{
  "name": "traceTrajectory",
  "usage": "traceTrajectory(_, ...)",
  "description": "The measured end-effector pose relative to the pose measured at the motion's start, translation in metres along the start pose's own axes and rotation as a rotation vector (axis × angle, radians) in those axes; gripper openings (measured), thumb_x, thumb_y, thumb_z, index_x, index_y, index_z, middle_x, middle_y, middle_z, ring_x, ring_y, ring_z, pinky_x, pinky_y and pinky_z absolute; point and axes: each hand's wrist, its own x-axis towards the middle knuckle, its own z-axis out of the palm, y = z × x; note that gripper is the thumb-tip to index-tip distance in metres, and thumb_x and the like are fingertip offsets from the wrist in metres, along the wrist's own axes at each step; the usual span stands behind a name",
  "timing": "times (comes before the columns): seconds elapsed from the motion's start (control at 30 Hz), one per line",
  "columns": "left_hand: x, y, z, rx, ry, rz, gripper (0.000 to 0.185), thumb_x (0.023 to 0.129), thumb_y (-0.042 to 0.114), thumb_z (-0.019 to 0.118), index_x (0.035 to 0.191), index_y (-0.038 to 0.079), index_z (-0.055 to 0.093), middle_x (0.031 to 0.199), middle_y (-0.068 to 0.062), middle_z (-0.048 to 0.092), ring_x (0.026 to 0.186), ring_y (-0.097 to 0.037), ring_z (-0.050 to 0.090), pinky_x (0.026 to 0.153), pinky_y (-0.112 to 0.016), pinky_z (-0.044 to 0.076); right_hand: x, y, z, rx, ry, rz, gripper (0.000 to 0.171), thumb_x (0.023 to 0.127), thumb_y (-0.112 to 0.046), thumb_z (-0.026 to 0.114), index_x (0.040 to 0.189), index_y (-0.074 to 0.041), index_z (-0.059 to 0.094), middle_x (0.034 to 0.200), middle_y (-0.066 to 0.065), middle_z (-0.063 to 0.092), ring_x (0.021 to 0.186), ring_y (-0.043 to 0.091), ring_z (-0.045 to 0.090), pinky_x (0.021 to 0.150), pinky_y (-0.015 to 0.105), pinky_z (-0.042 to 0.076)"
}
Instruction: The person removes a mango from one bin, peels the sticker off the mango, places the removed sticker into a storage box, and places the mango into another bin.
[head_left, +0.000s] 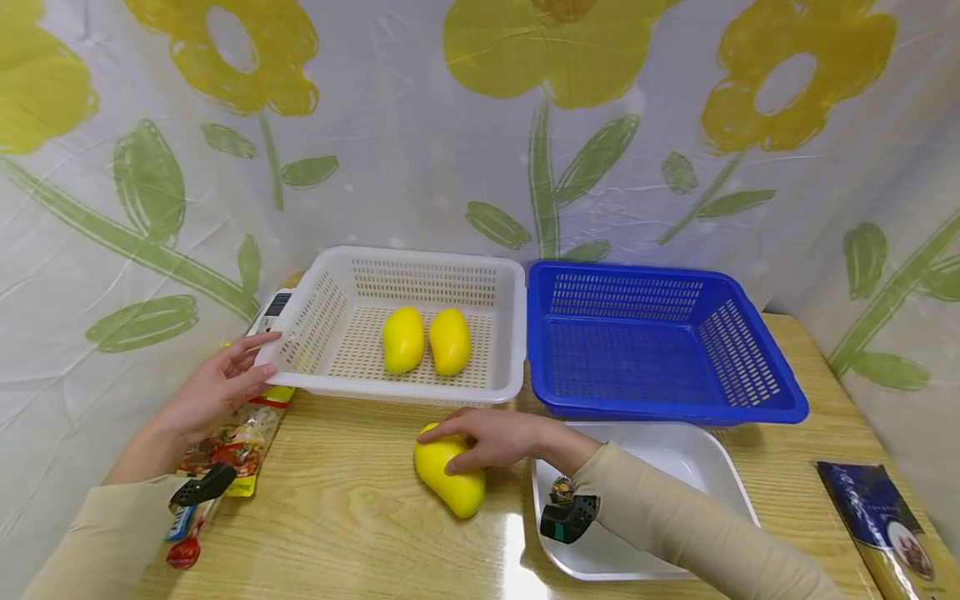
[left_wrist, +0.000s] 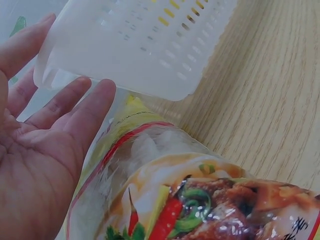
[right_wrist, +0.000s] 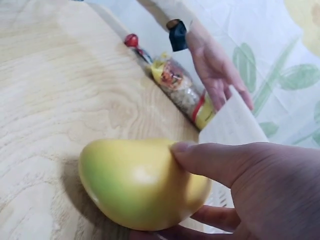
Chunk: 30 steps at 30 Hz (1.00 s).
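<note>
A yellow mango (head_left: 450, 483) (right_wrist: 135, 185) lies on the wooden table (head_left: 337, 525) in front of a white basket (head_left: 420, 392). My right hand (head_left: 487, 437) (right_wrist: 250, 175) grips it, thumb on top and fingers curled under its far side. Two more yellow mangoes (head_left: 403, 339) (head_left: 450, 341) lie side by side inside the white basket. My left hand (head_left: 225, 383) (left_wrist: 45, 140) has straight fingers that touch the basket's front left corner (left_wrist: 140, 45). In the right wrist view that left hand (right_wrist: 215, 65) shows beyond the mango.
An empty blue basket (head_left: 660, 408) stands right of the white one. A white tray (head_left: 675, 454) lies under my right forearm. A clear food packet (head_left: 232, 446) (left_wrist: 190, 200) lies below my left hand. A dark pasta packet (head_left: 885, 517) lies at the right edge. A flowered curtain hangs behind.
</note>
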Motion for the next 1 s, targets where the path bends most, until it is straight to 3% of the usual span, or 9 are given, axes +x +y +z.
traceTrajectory(0.37, 0.000, -0.001, -0.002, 0.001, -0.007, -0.003, 0.054, 0.101, 0.005, 0.052, 0.151, 0.011, 0.033, 0.129, 0.001, 0.052, 0.102, -0.005, 0.061, 0.086, -0.022, 0.053, 0.002, -0.002, 0.001, -0.057, 0.004, 0.012, 0.057, 0.089, -0.026, 0.072, 0.142, -0.019, 0.053, 0.139, 0.006, 0.054, 0.126, 0.017, 0.046, 0.105, 0.026, 0.036)
traceTrajectory(0.63, 0.001, 0.000, -0.001, 0.024, 0.001, -0.010, 0.054, 0.101, 0.007, 0.052, 0.151, 0.011, 0.034, 0.128, 0.002, 0.053, 0.102, -0.005, 0.061, 0.086, -0.022, 0.053, -0.021, -0.003, -0.007, -0.088, 0.047, -0.070, 0.053, 0.091, -0.021, 0.071, 0.141, -0.015, 0.053, 0.142, 0.011, 0.049, 0.128, 0.021, 0.044, 0.104, 0.029, 0.038)
traceTrajectory(0.77, 0.001, 0.000, -0.002, 0.046, 0.003, -0.018, 0.054, 0.101, 0.008, 0.053, 0.151, 0.011, 0.034, 0.127, 0.000, 0.052, 0.101, -0.005, 0.062, 0.084, -0.023, 0.054, -0.045, -0.003, -0.009, -0.032, 0.086, -0.090, 0.052, 0.093, -0.022, 0.069, 0.142, -0.019, 0.052, 0.147, 0.010, 0.043, 0.130, 0.020, 0.042, 0.104, 0.030, 0.040)
traceTrajectory(1.0, 0.001, 0.000, -0.002, 0.075, 0.010, -0.034, 0.055, 0.101, 0.010, 0.054, 0.151, 0.012, 0.033, 0.129, -0.001, 0.050, 0.101, -0.005, 0.061, 0.084, -0.023, 0.054, -0.090, -0.011, -0.006, 0.262, 0.146, -0.061, 0.050, 0.095, -0.024, 0.067, 0.142, -0.025, 0.052, 0.152, 0.006, 0.034, 0.133, 0.024, 0.041, 0.086, 0.025, 0.053)
